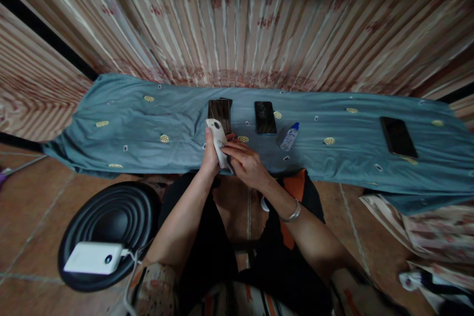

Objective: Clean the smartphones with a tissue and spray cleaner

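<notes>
My left hand (211, 155) is wrapped round a white phone (217, 131), held tilted above the front edge of the cloth-covered bench, its back with a dark round camera facing me. My right hand (246, 162) presses its bent fingers on the lower part of that phone. Something greyish shows under these fingers, too small to name. Just behind the white phone lie dark phones (221, 109), apparently stacked and partly hidden by it. Right of them a black phone (265, 117) with a cracked-looking screen lies flat. Nearby is a clear bottle (289, 138) with a blue cap, on its side.
Another dark phone (398, 137) lies at the right on the blue-green cloth (185, 133). A pleated curtain (237, 24) hangs behind the bench. At lower left, a white power bank (94, 257) with a cable rests on a black round ribbed stool (111, 207).
</notes>
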`<state>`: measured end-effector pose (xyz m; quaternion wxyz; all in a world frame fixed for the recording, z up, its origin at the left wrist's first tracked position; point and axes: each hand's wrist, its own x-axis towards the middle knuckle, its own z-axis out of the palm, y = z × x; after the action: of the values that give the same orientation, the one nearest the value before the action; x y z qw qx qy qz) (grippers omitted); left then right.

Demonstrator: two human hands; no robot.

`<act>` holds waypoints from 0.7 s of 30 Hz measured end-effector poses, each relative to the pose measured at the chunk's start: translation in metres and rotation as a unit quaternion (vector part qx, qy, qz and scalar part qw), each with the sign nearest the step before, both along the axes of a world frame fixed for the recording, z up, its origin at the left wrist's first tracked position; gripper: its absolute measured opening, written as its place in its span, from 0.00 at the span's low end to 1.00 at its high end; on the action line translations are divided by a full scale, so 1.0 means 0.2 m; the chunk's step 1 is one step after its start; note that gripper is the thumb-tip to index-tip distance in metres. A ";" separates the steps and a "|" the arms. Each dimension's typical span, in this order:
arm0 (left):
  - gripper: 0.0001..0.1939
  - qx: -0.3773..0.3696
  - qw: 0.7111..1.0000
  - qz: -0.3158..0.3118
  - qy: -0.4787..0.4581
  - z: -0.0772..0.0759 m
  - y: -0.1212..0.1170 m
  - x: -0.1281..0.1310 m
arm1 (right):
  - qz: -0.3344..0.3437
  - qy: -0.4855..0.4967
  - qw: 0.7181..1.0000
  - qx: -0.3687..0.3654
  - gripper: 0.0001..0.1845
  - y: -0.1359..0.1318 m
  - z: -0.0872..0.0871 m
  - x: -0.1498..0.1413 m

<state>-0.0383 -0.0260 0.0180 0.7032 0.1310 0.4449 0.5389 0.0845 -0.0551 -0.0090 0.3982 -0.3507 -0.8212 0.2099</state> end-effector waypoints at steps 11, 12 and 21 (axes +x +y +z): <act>0.41 0.011 1.000 -0.023 0.004 -0.02 -0.02 0.01 | -0.036 -0.002 0.999 -0.011 0.28 0.00 -0.02 0.00; 0.40 0.010 1.000 -0.025 0.004 -0.02 -0.02 0.01 | -0.039 -0.004 0.999 -0.015 0.29 0.00 -0.02 0.00; 0.40 0.013 1.000 -0.015 -0.002 -0.03 0.00 0.01 | -0.024 -0.001 1.000 0.001 0.25 0.01 -0.02 0.01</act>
<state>-0.0373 -0.0267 0.0120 0.7100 0.1458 0.4345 0.5346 0.0857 -0.0531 -0.0129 0.4026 -0.3701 -0.8131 0.1995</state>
